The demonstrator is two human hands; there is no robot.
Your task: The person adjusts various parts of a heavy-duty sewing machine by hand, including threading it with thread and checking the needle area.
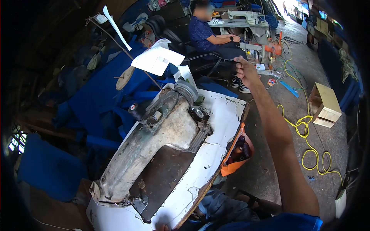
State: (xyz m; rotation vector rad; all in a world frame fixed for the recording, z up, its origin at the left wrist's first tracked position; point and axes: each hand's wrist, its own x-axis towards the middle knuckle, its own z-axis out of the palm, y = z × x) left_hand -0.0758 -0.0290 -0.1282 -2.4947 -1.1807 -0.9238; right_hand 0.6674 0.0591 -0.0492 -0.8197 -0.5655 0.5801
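Observation:
My right hand (247, 72) is raised at the end of an outstretched arm, past the table's right edge. Its fingers are curled in, and I see nothing in them. At the bottom edge, only a dark bit of my left hand (163, 227) shows on the white tabletop, and its fingers are mostly cut off. A worn sewing machine (169, 131) with chipped paint fills the table (219, 127). Its handwheel (185, 92) is at the upper end and its needle plate (139, 203) at the lower end, near my left hand.
An orange pouch (233, 167) with dark spools hangs at the table edge. A seated person (204, 36) is beside another sewing machine (244, 16). Yellow cable (306, 133) and a wooden box (325, 104) are on the floor. Papers (158, 61) hang near a rod; blue fabric (92, 96) is piled left.

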